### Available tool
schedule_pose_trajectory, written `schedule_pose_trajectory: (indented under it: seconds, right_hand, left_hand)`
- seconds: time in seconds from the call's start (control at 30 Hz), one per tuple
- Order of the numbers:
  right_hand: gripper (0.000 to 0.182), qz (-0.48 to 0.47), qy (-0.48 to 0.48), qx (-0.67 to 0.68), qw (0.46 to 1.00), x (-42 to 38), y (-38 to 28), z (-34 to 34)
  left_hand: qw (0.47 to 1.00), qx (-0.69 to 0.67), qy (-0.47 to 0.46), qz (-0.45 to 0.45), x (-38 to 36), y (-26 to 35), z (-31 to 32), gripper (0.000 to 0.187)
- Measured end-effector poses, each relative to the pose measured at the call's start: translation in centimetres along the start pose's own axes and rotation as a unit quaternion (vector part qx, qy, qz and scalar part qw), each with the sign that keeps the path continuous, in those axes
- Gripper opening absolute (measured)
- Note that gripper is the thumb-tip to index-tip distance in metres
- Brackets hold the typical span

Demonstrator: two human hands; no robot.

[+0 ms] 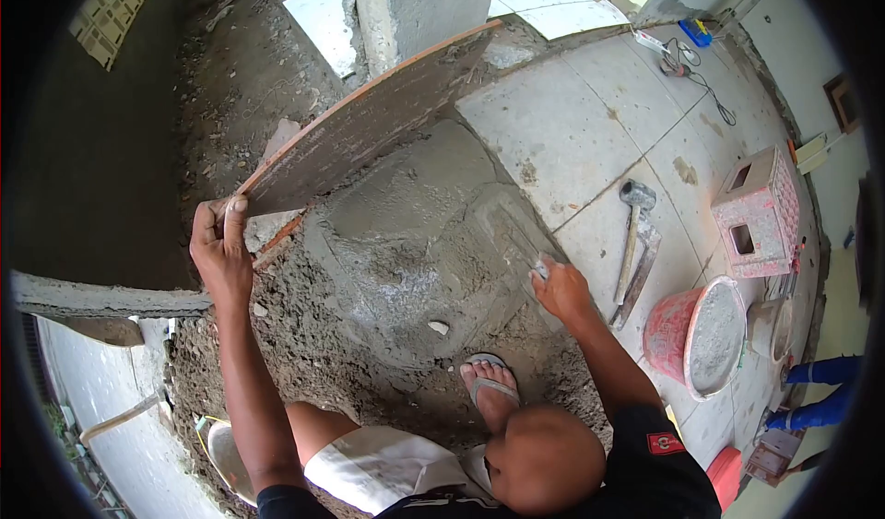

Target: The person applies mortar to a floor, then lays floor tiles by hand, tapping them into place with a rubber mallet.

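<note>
My left hand (221,245) grips the near end of a long wooden board (369,113), thumb and fingers over its top edge. The board stands on edge beside a patch of wet mortar (406,187) and runs toward a concrete pillar. My right hand (560,288) is closed around the handle of a trowel (521,229). The mortar-smeared blade lies flat on the wet surface, close to the tile edge. A small pale stone chip (439,327) rests on the mortar near my sandalled foot (491,385).
A mallet (634,229) lies on the tiles (590,132) beside a flat metal tool (641,275). Right of it stand a red bucket (671,339) of grey mix and a pink crate (751,215). The pillar (424,12) rises behind the board. Loose soil (304,362) surrounds my feet.
</note>
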State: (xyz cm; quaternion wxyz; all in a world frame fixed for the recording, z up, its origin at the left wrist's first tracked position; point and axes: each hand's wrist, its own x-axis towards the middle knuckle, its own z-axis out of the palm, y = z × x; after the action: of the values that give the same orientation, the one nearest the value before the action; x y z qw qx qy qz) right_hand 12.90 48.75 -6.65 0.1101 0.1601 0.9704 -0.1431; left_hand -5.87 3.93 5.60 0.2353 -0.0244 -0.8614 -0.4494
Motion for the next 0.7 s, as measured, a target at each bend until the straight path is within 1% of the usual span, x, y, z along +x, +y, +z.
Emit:
schedule_pose_trajectory:
  seconds: [0.03, 0.07, 0.1, 0.13, 0.17, 0.2, 0.27, 0.3, 0.33, 0.37, 0.4, 0.43, 0.47, 0.5, 0.53, 0.6, 0.67, 0.7]
  right_hand:
    - [0.043, -0.010, 0.000, -0.002, 1.000, -1.3, 0.4, -0.2]
    - [0.041, -0.037, 0.007, 0.047, 0.998, -3.2, 1.3, -0.3]
    - [0.039, -0.063, 0.009, 0.095, 0.993, -3.7, 2.2, -0.7]
    - [0.039, -0.075, -0.001, 0.091, 0.993, -3.0, 2.6, -1.0]
    - [0.038, -0.079, 0.048, 0.138, 0.986, -2.7, 2.8, -0.8]
    - [0.037, -0.079, 0.092, 0.186, 0.975, -2.8, 2.9, -0.5]
    - [0.036, -0.016, 0.051, 0.264, 0.963, 0.3, 2.8, -1.2]
    - [0.036, -0.018, 0.055, 0.299, 0.953, 2.0, 3.4, -0.7]
    - [0.036, -0.025, 0.054, 0.297, 0.953, 3.2, 3.9, -0.8]
    - [0.035, 0.026, 0.021, 0.327, 0.944, 4.1, 3.7, -1.3]
    - [0.035, 0.078, -0.014, 0.355, 0.931, 4.8, 3.5, -1.5]
    - [0.036, 0.101, -0.064, 0.365, 0.924, 5.6, 3.9, -1.6]
    - [0.036, 0.095, -0.071, 0.362, 0.925, 5.8, 2.9, -1.9]
    - [0.038, 0.120, -0.113, 0.344, 0.925, 5.6, 1.6, -2.4]
    - [0.039, 0.146, -0.152, 0.324, 0.922, 5.5, 0.9, -2.8]
    - [0.040, 0.063, -0.114, 0.328, 0.936, 4.8, 2.2, -1.4]
    - [0.041, 0.030, -0.092, 0.335, 0.937, 4.2, 2.8, -1.1]
    - [0.041, 0.037, -0.079, 0.343, 0.935, 4.5, 3.1, -0.5]
  left_hand:
    - [0.999, -0.033, 0.005, 0.002, 0.2, 0.1, 0.2, 0.029]
    - [0.999, -0.028, 0.015, -0.003, 0.4, 0.2, 0.2, 0.029]
    - [0.999, -0.030, 0.007, -0.021, 0.6, 0.2, 0.2, 0.030]
    - [0.999, -0.029, -0.001, -0.042, 0.7, 0.0, 0.1, 0.030]
    - [0.999, -0.004, -0.016, -0.031, 0.8, -0.2, 0.0, 0.029]
    - [1.000, 0.000, -0.008, -0.028, 0.8, 0.0, 0.0, 0.030]
    - [0.999, -0.017, -0.004, -0.031, 0.7, 0.2, 0.2, 0.031]
    - [0.999, -0.014, -0.001, -0.033, 0.4, 0.2, 0.2, 0.031]
    - [0.999, -0.005, -0.003, -0.043, 0.3, 0.2, 0.2, 0.032]
    - [0.998, 0.006, -0.005, -0.055, 0.0, 0.1, 0.1, 0.032]
    - [0.999, 0.012, -0.007, -0.048, -0.3, 0.0, 0.0, 0.032]
    - [0.999, 0.016, -0.002, -0.041, -0.4, 0.2, 0.0, 0.031]
    - [0.999, 0.019, 0.003, -0.035, -0.6, 0.3, 0.1, 0.031]
    - [0.998, 0.018, -0.005, -0.059, -0.7, 0.3, 0.1, 0.030]
    - [0.998, 0.019, -0.001, -0.064, -0.8, 0.4, 0.1, 0.030]
    - [0.999, 0.006, 0.009, -0.046, -0.7, 0.3, 0.3, 0.029]
    - [0.998, -0.007, 0.013, -0.068, -0.8, 0.3, 0.5, 0.029]
    - [0.998, -0.011, 0.014, -0.066, -0.9, 0.6, 0.5, 0.028]
